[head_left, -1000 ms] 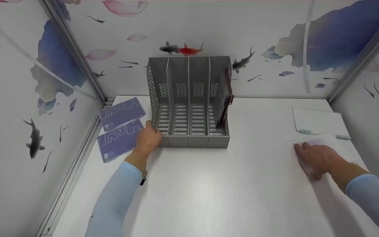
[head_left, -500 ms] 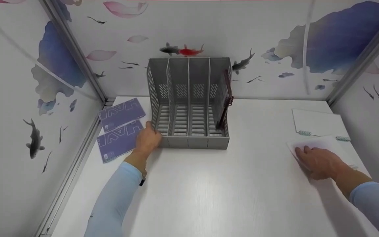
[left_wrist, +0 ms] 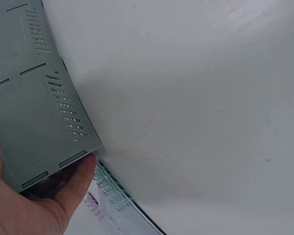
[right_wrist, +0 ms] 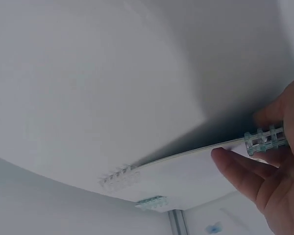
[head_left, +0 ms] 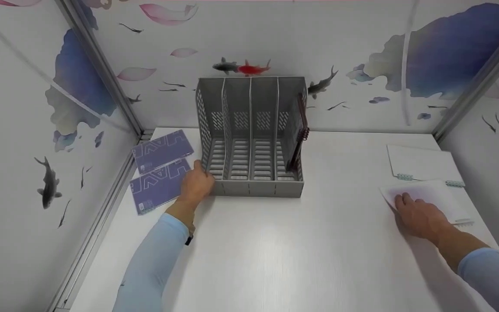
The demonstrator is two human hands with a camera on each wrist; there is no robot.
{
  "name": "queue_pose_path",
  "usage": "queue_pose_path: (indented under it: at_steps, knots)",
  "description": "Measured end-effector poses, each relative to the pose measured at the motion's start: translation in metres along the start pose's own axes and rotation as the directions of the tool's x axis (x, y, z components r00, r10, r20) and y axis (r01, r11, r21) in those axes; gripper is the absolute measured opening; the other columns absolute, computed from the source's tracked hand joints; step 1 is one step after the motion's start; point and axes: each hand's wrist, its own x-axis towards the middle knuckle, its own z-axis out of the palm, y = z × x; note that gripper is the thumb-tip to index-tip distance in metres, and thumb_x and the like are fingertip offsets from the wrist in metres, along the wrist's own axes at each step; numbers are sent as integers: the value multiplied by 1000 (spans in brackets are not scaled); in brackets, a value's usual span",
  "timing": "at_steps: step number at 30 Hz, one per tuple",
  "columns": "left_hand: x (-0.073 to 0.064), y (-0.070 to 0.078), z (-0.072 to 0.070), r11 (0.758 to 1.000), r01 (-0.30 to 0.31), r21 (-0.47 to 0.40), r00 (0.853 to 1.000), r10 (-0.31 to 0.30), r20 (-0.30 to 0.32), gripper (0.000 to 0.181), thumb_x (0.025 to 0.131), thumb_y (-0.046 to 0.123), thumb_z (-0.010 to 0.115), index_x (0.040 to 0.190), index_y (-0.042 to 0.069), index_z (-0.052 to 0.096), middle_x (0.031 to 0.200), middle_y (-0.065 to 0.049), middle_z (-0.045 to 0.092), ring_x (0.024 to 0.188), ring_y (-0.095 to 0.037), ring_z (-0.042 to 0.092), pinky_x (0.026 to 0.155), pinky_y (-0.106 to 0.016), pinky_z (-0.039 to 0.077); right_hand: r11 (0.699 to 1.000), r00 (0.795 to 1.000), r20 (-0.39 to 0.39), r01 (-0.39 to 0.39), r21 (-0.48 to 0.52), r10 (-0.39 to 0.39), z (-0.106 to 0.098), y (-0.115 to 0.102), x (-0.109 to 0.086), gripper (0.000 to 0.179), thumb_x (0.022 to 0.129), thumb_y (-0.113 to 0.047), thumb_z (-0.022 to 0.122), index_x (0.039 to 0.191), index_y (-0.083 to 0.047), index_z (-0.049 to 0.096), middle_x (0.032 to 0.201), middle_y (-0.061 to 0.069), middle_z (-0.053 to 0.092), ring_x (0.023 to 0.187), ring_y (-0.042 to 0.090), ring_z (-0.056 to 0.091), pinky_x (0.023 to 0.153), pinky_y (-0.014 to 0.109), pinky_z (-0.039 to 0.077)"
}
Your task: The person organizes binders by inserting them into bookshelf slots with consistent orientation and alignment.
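Head view: a white table (head_left: 284,251) reaches back to white walls (head_left: 327,34) printed with fish, petals and blue-violet blots, two metal posts (head_left: 98,65) marking the corners. At the table, a person in light blue sleeves has the left hand (head_left: 197,184) clamped on the front left corner of one gray four-compartment file organizer (head_left: 260,189), which spreads to the right of those fingers. The right hand (head_left: 420,217) pinches a white spiral notebook (head_left: 446,197) between thumb and fingers, its edge raised at the fingertips in the right wrist view. One more white notebook (head_left: 422,162) lies just beyond the right fingers. Two purple notebooks (head_left: 163,149) lie just left of the left fingers. One dark notebook with a red coil (head_left: 293,134) stands in the rightmost compartment, between the two hands.
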Motion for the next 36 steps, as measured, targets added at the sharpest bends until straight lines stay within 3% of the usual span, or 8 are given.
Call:
queue_pose_path:
  at_steps: [4, 8, 16, 22, 27, 31, 34, 36]
  knots:
    - [-1, 1, 0, 1000, -1, -7, 1000, 1, -7, 67, 109, 26, 44, 170, -1, 35, 151, -36, 66, 139, -54, 68, 119, -62, 52, 1000, 1000, -7, -21, -8, 21, -2, -3, 0, 27, 98, 8, 69, 118, 22, 60, 99, 34, 69, 73, 40, 69, 66, 56, 65]
    - [0, 2, 0, 1000, -3, -13, 1000, 3, -4, 67, 108, 27, 44, 169, -1, 35, 150, -36, 66, 139, -54, 67, 119, -62, 52, 996, 999, 12, -54, 78, 53, -6, -1, 3, 8, 97, 6, 65, 96, 11, 59, 73, 17, 56, 63, 29, 54, 61, 51, 59]
    - [1, 2, -1, 1000, -12, -14, 1000, 12, -10, 65, 109, 27, 45, 167, -1, 37, 148, -36, 67, 138, -55, 67, 119, -63, 52, 998, 997, -60, -56, 25, 58, -23, -1, 7, 10, 96, 8, 69, 97, 9, 58, 74, 15, 55, 62, 25, 52, 55, 44, 57]
    - [2, 1, -2, 1000, -7, -13, 1000, 6, -6, 66, 108, 27, 45, 168, -1, 37, 149, -36, 67, 138, -55, 67, 119, -63, 53, 986, 982, -144, -102, 135, 121, -41, -1, 13, 5, 96, 10, 60, 93, 8, 56, 69, 18, 58, 57, 29, 52, 52, 52, 54]
    - [1, 0, -1, 1000, -7, -8, 1000, 7, 0, 68, 108, 27, 44, 169, 0, 34, 147, -36, 68, 136, -56, 69, 116, -63, 54, 960, 964, -179, -153, 236, 198, -62, 2, 17, 3, 95, 9, 54, 96, 11, 55, 68, 24, 61, 54, 35, 56, 50, 58, 50]
    - [0, 0, -1, 1000, -1, -7, 1000, 1, -2, 69, 107, 26, 45, 170, 0, 34, 149, -37, 67, 138, -56, 67, 118, -63, 53, 935, 956, -149, -201, 294, 252, -80, 4, 20, 7, 94, 8, 53, 100, 10, 55, 69, 24, 62, 54, 35, 57, 48, 53, 47]
    - [-1, -1, 0, 1000, 4, -15, 1000, -4, 2, 69, 108, 27, 45, 170, -1, 33, 152, -36, 64, 142, -56, 65, 122, -63, 51, 898, 944, -94, -267, 350, 318, -91, 6, 21, 11, 95, 5, 55, 105, 9, 57, 71, 24, 63, 57, 35, 56, 48, 49, 44]
    - [-1, -1, 0, 1000, 4, -18, 1000, -4, 3, 70, 108, 27, 44, 170, -1, 33, 154, -36, 64, 144, -56, 64, 123, -63, 50, 872, 927, -101, -296, 391, 360, -97, 7, 21, 14, 97, 2, 54, 108, 9, 59, 73, 26, 65, 57, 37, 57, 49, 50, 44]
